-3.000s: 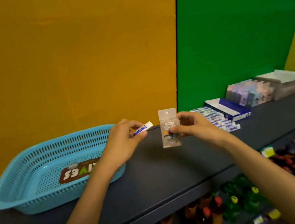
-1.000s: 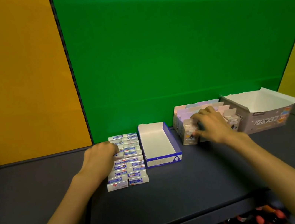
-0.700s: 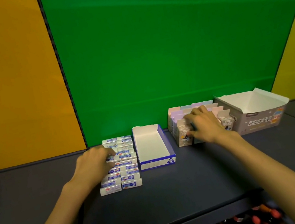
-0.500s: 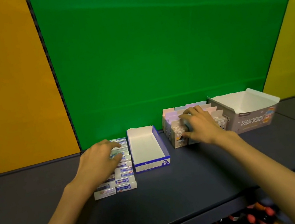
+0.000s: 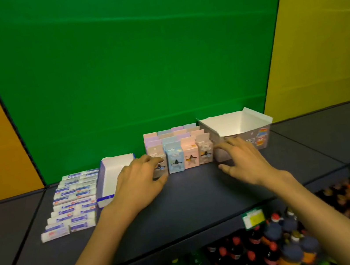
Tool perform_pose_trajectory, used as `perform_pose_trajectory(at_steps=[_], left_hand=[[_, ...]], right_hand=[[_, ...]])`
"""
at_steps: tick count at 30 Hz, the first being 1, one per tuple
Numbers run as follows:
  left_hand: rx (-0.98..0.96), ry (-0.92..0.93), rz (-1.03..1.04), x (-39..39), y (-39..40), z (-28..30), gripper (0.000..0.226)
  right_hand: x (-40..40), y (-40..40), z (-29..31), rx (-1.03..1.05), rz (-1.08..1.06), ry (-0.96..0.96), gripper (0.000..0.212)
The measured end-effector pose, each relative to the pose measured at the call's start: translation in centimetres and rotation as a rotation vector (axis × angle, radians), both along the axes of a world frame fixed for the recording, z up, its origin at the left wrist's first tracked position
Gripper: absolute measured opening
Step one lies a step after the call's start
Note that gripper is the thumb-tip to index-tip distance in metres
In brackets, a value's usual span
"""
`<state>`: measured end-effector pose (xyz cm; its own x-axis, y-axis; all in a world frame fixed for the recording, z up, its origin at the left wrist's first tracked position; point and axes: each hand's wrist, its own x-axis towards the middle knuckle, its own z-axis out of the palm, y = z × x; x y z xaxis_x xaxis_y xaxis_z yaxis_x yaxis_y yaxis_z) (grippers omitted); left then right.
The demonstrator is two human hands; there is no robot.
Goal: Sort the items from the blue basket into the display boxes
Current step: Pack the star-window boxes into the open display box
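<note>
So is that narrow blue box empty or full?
Empty: the narrow blue box shows only its bare white floor; the small white packs lie outside, beside it.

Leftmost pack (image 5: 160,169) behind left hand (image 5: 140,184)

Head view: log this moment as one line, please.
left hand: touching front-left pastel pack | right hand: open beside the pack rows, holding nothing | grey display box: empty | blue display box: empty
</note>
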<state>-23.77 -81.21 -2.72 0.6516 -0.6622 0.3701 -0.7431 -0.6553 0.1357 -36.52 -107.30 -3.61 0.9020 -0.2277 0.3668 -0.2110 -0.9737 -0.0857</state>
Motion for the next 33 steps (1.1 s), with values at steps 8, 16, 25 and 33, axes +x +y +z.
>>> perform_pose_trajectory(at_steps=[8, 16, 25, 33], left_hand=[[-0.006, -0.017, 0.108, -6.8, -7.4, 0.3, 0.053], [0.074, -0.041, 0.215, -7.6, -11.0, 0.2, 0.058], [0.097, -0.051, 0.293, -1.6, -14.0, -0.4, 0.070], [0.204, -0.104, 0.290, 3.5, -15.2, -1.4, 0.086]], right_hand=[[-6.0, -6.2, -0.7, 0.006, 0.094, -0.005, 0.062], [-5.8, -9.2, -0.4, 0.010, 0.185, -0.013, 0.064], [0.0, -10.0, 0.3, -0.101, 0.268, -0.050, 0.067], [7.3, -9.8, 2.2, -0.266, 0.325, -0.048, 0.067]])
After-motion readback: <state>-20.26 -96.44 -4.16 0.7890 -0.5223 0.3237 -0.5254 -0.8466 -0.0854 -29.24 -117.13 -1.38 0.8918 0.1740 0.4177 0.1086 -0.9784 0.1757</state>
